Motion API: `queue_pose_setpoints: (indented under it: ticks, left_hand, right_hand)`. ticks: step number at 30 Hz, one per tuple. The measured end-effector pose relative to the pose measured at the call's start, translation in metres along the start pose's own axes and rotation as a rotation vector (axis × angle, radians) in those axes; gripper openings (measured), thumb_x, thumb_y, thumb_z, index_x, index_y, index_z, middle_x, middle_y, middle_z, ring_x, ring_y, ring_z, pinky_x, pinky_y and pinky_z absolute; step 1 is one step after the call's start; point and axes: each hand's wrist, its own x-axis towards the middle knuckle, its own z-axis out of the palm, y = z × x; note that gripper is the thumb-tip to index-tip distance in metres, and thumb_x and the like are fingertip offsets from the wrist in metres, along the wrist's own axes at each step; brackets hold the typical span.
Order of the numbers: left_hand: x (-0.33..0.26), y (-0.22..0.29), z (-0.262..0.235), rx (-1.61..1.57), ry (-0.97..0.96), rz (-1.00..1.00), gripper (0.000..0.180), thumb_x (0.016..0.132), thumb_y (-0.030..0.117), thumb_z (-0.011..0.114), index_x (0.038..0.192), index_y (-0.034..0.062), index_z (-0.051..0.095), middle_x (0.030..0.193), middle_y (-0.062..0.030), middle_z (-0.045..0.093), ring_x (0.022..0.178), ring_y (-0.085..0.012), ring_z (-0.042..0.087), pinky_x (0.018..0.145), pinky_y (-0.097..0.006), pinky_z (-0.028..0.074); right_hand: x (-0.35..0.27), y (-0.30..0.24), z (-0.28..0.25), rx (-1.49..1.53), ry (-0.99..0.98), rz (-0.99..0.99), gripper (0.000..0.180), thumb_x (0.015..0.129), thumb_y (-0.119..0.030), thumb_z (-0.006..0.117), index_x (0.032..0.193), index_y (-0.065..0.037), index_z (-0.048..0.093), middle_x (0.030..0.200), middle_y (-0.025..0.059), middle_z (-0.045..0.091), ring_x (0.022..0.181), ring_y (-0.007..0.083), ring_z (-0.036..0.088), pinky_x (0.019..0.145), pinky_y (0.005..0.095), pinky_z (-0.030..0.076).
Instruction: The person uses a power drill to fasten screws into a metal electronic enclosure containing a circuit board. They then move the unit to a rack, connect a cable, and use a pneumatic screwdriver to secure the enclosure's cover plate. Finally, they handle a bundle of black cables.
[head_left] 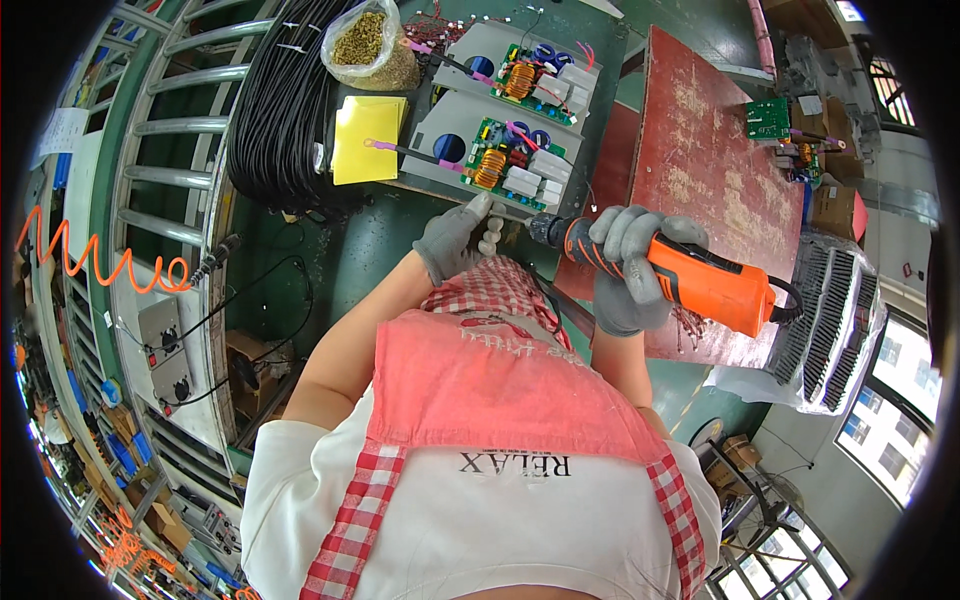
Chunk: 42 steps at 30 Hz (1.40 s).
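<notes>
My right hand (630, 265), in a grey glove, is wrapped round an orange and black electric drill (715, 290). The drill lies level, its black chuck pointing left at the near edge of a grey metal plate (425, 130). My left hand (458, 240), gloved too, is closed at that edge, thumb up and fingers curled; whatever it pinches is too small to make out. On the plate sits a green circuit board (515, 165) with a copper coil, blue capacitors and white blocks. A second, similar circuit board (545, 85) lies on another plate just beyond.
Yellow sheets (368, 140), a bag of small brass-coloured parts (372, 50) and a thick bundle of black cable (285, 110) are to the left. A worn red board (710, 170) stands at the right, near black finned metal parts (825, 320). Metal rollers (175, 175) run along the left.
</notes>
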Motion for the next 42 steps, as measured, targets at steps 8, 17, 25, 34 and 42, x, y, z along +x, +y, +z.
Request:
queue_pose_setpoints:
  ticks: [8, 17, 25, 34, 42]
  left_hand:
    - [-0.002, 0.032, -0.005, -0.022, -0.009, -0.027, 0.023, 0.096, 0.029, 0.053, 0.100, 0.0056, 0.053, 0.073, -0.0001, 0.049, 0.060, -0.0087, 0.042, 0.051, -0.020, 0.037]
    - [0.001, 0.060, -0.022, 0.146, 0.006, -0.072, 0.022, 0.097, 0.025, 0.053, 0.099, 0.0037, 0.059, 0.078, -0.0027, 0.056, 0.060, -0.0080, 0.044, 0.051, -0.021, 0.038]
    - [-0.007, 0.084, -0.027, 0.406, -0.091, -0.030, 0.027, 0.098, 0.013, 0.047, 0.118, -0.0036, 0.054, 0.084, -0.0044, 0.055, 0.067, -0.0078, 0.047, 0.059, -0.020, 0.042]
    - [0.003, 0.085, -0.047, 0.200, 0.018, -0.140, 0.026, 0.098, 0.012, 0.046, 0.120, -0.0012, 0.050, 0.095, -0.0068, 0.055, 0.072, -0.0082, 0.050, 0.059, -0.021, 0.044]
    - [0.002, 0.088, -0.045, 0.178, -0.025, -0.103, 0.022, 0.096, 0.008, 0.047, 0.116, -0.0017, 0.050, 0.096, -0.0094, 0.057, 0.071, -0.0100, 0.051, 0.059, -0.022, 0.045]
  right_hand:
    - [0.011, 0.018, 0.025, -0.067, 0.069, -0.013, 0.049, 0.069, 0.004, 0.057, 0.114, -0.011, 0.048, 0.075, 0.0038, 0.053, 0.065, 0.0174, 0.052, 0.065, 0.0385, 0.047]
    - [0.013, 0.038, 0.047, -0.155, 0.148, -0.005, 0.050, 0.068, 0.008, 0.050, 0.114, -0.009, 0.046, 0.075, 0.0052, 0.053, 0.066, 0.0178, 0.052, 0.067, 0.0392, 0.048]
    - [0.008, 0.062, 0.050, -0.269, 0.278, -0.031, 0.049, 0.069, 0.009, 0.049, 0.115, -0.005, 0.043, 0.075, 0.0068, 0.053, 0.066, 0.0186, 0.053, 0.070, 0.0402, 0.050]
    - [0.006, 0.070, 0.053, -0.276, 0.302, -0.056, 0.049, 0.069, 0.009, 0.049, 0.116, -0.005, 0.042, 0.076, 0.0082, 0.053, 0.069, 0.0191, 0.053, 0.072, 0.0409, 0.050]
    - [0.004, 0.070, 0.056, -0.267, 0.321, -0.067, 0.052, 0.068, 0.008, 0.047, 0.118, -0.005, 0.044, 0.075, 0.0079, 0.052, 0.069, 0.0193, 0.052, 0.072, 0.0408, 0.049]
